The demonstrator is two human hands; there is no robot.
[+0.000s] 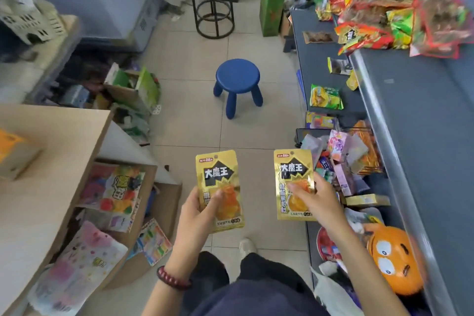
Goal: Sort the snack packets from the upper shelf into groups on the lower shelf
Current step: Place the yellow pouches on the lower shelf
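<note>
My left hand (197, 215) grips a gold snack packet (219, 182) with black lettering, held upright over the floor. A second gold packet (292, 174) of the same kind is pinched in my right hand (316, 199), just left of the shelving. The upper shelf (410, 100) on the right carries a heap of red, green and yellow snack packets (389, 2) at its far end. On the lower shelf (318, 64) lie a brown packet (317, 37), a small yellow-edged packet (339, 65) and a green-yellow packet (325, 96), spaced apart.
A blue stool (237, 82) stands on the tiled floor ahead. A wire basket of mixed packets (343, 154) and an orange toy (395, 261) sit low on the right. Open cardboard boxes (115, 202) and a wooden counter (46, 174) crowd the left. A black metal stand (214, 7) is farther back.
</note>
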